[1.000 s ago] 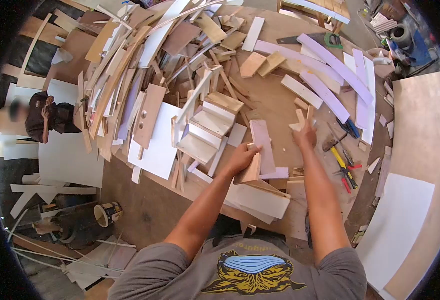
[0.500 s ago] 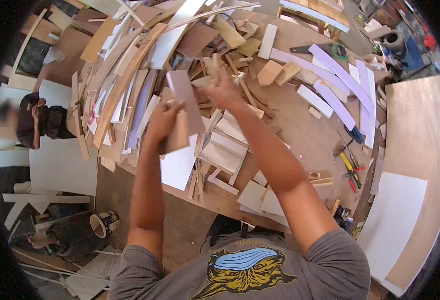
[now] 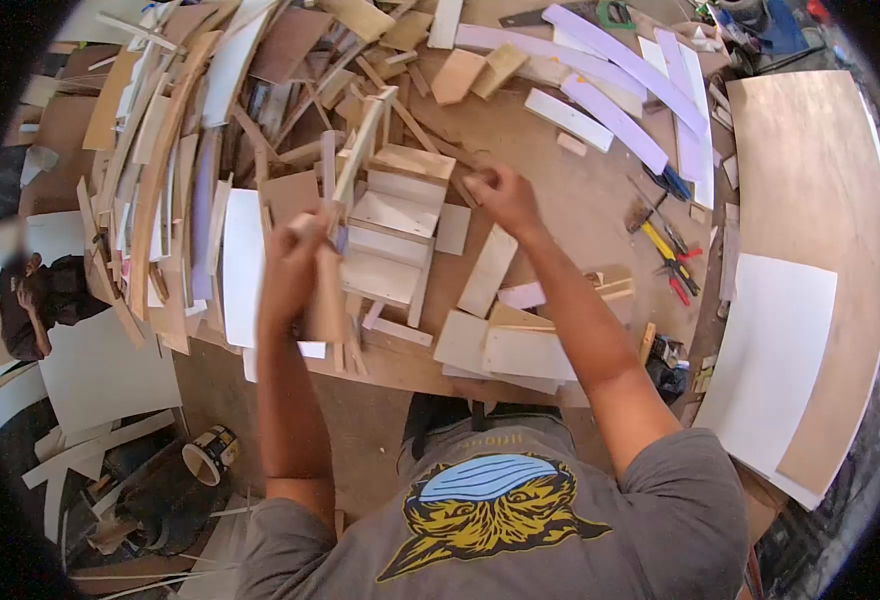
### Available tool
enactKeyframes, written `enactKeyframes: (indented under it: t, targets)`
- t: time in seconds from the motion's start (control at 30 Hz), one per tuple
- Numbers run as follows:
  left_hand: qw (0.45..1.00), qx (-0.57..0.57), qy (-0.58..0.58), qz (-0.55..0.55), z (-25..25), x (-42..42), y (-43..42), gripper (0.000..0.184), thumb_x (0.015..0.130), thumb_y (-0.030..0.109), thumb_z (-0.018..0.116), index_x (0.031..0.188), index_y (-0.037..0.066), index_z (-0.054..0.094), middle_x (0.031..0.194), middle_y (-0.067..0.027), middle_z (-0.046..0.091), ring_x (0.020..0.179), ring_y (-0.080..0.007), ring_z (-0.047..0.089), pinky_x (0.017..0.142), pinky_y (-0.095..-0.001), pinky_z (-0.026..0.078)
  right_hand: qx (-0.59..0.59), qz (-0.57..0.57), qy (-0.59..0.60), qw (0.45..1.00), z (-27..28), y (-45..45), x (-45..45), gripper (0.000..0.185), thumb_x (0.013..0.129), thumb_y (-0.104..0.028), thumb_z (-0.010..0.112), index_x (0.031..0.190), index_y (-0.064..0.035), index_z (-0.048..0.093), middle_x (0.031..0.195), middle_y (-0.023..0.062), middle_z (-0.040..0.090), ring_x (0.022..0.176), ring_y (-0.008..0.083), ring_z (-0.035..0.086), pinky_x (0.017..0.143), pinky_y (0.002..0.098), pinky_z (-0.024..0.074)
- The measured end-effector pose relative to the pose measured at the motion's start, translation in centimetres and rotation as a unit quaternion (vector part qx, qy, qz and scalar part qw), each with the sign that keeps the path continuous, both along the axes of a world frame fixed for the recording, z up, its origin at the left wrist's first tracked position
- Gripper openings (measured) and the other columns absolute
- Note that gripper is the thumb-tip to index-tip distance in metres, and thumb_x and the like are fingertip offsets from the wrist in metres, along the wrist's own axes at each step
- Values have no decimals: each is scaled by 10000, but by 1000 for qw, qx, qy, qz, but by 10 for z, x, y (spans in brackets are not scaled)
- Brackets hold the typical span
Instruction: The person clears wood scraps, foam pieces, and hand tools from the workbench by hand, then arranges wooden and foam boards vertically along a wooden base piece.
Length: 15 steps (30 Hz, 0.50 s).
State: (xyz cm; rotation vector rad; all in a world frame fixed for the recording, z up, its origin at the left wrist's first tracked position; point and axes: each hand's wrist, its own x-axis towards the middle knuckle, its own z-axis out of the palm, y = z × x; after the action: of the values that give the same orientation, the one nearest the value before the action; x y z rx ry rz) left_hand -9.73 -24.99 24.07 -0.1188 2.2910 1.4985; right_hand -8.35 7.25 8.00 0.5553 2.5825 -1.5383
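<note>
My left hand [image 3: 295, 262] is closed round wooden pieces [image 3: 326, 300] at the left part of the table, beside the white sheet [image 3: 244, 265]. To its right stands a small stepped wooden frame [image 3: 392, 240]. My right hand [image 3: 503, 200] is over the middle of the table with its fingers curled; whether anything is between them is too small to tell. Below it lies a pale wooden board [image 3: 488, 270].
Scrap wood [image 3: 175, 130] is heaped at the left. Purple strips [image 3: 615, 125] lie at the back right, near a yellow-handled hammer [image 3: 657, 240] and red-handled pliers [image 3: 679, 280]. Another person [image 3: 45, 300] is at the far left. A bucket [image 3: 210, 455] stands on the floor.
My right hand has moved right, away from the scrap heap and the wood that it was holding. My left hand has come lower and nearer with its pieces. The camera view has shifted.
</note>
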Motion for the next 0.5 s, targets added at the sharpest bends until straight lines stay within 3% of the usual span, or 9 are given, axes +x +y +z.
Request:
enactKeyframes:
  t: [0.07, 0.13, 0.17, 0.27, 0.37, 0.5]
  targets:
    - [996, -40, -38, -63, -35, 36, 42, 505, 1013, 468, 663, 1291, 49, 708, 942, -108, 725, 887, -201, 686, 828, -379, 533, 159, -6, -126, 979, -50, 54, 53, 520, 860, -426, 797, 1238, -74, 737, 1157, 228, 751, 1057, 355, 733, 937, 423, 571]
    - [981, -90, -74, -154, -66, 60, 87, 543, 1002, 494, 662, 1262, 19, 702, 1034, -176, 753, 948, -269, 711, 876, -411, 539, 166, 31, -244, 955, -49, 85, 102, 473, 821, -345, 792, 1218, -91, 746, 1180, 229, 741, 1140, 399, 694, 1005, 466, 545]
    - [969, -109, -116, -190, -84, 70, 106, 566, 991, 507, 667, 1215, -11, 704, 1056, -221, 761, 962, -318, 731, 882, -434, 543, 181, 83, -230, 953, -50, 102, 125, 499, 794, -314, 789, 1241, -99, 733, 1220, 229, 721, 1183, 396, 668, 1026, 468, 533]
    - [920, -266, -73, -280, -140, 86, 146, 615, 965, 536, 677, 1319, 33, 672, 1122, -259, 749, 1081, -403, 723, 952, -472, 546, 213, 211, -174, 938, -57, 144, 179, 611, 731, -253, 783, 1319, -116, 686, 1334, 224, 658, 1296, 398, 592, 1083, 484, 498]
    - [861, -359, -81, -350, -151, 76, 182, 631, 931, 533, 688, 1292, 15, 670, 1219, -236, 739, 1183, -401, 695, 985, -526, 547, 235, 278, -99, 926, -57, 175, 216, 714, 708, -256, 787, 1391, -124, 628, 1401, 210, 606, 1355, 415, 534, 1121, 511, 469]
    - [790, -444, -57, -419, -185, 61, 212, 593, 851, 542, 776, 1171, 43, 764, 1172, -174, 773, 1097, -369, 743, 935, -477, 588, 292, 328, -64, 896, -42, 199, 236, 783, 656, -227, 815, 1402, -144, 592, 1353, 182, 603, 1325, 381, 536, 1107, 494, 465]
